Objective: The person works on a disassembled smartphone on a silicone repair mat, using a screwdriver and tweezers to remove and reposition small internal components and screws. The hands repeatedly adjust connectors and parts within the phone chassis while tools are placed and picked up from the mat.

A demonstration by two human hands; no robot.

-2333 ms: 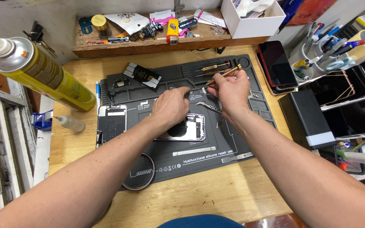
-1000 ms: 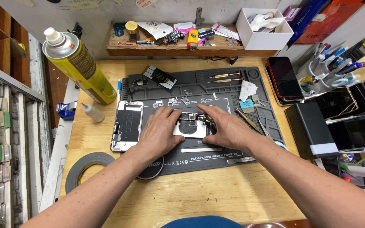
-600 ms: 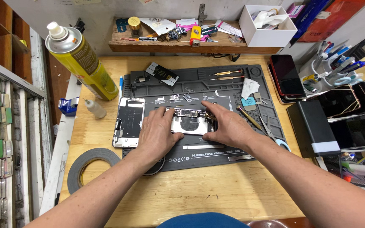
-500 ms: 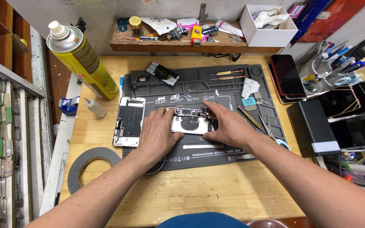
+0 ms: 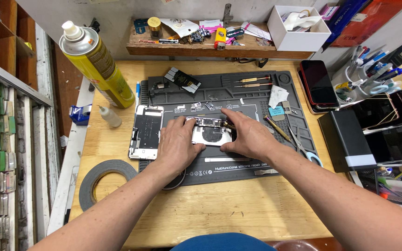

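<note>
Two hands meet over the opened phone body [image 5: 211, 134] in the head view, which is the only view I have. It lies flat near the middle of the dark grey work mat [image 5: 238, 90], its inside facing up. My left hand [image 5: 177, 146] rests palm down on its left end, fingers lightly spread, fingertips touching the upper left edge. My right hand [image 5: 249, 135] covers the right end, fingers close together and curled over the top edge, thumb against the lower edge. I cannot tell whether either hand actually grips the body or only steadies it. Just left of the left hand lies a detached screen panel [image 5: 146, 131], half off the mat. A tall yellow spray can [image 5: 97, 66] stands at the bench's back left, a roll of black tape [image 5: 107, 179] lies at the front left, and scissors [image 5: 303, 146] lie right of the right hand.
</note>
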